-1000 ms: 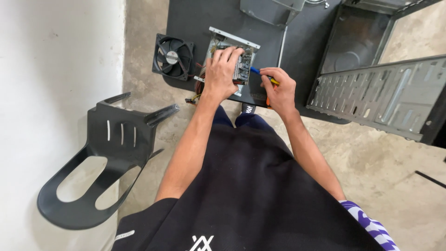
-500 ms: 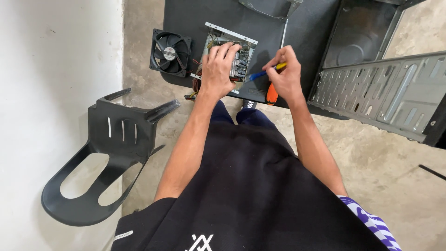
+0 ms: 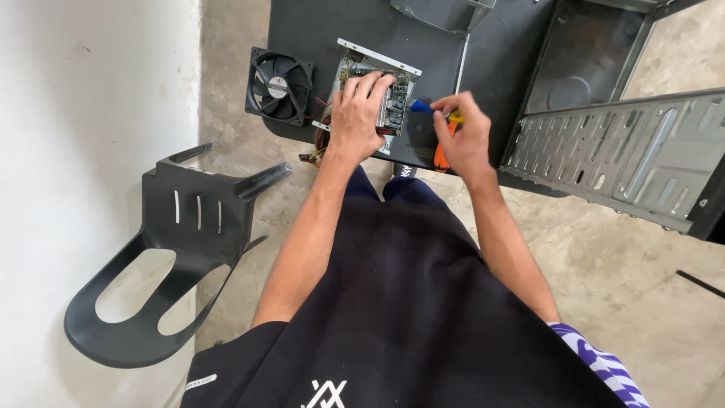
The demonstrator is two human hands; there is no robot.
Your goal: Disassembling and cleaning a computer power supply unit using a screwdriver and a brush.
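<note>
My left hand [image 3: 361,113] lies flat on an opened power supply unit [image 3: 394,89], a metal box with a circuit board inside, resting on a black panel [image 3: 483,53]. My right hand [image 3: 462,136] grips a screwdriver [image 3: 442,125] with an orange and blue handle, just right of the unit. The blue end points toward the unit's right side. Coloured wires [image 3: 316,151] trail from the unit's near left corner.
A black square fan [image 3: 279,85] lies left of the unit at the panel's edge. An open metal computer case [image 3: 627,151] stands to the right. A black curved plastic piece [image 3: 162,257] sits on the concrete floor by the white wall.
My right hand has lifted and turned the screwdriver, bringing its blue end closer to the unit. My left hand has stayed on the unit.
</note>
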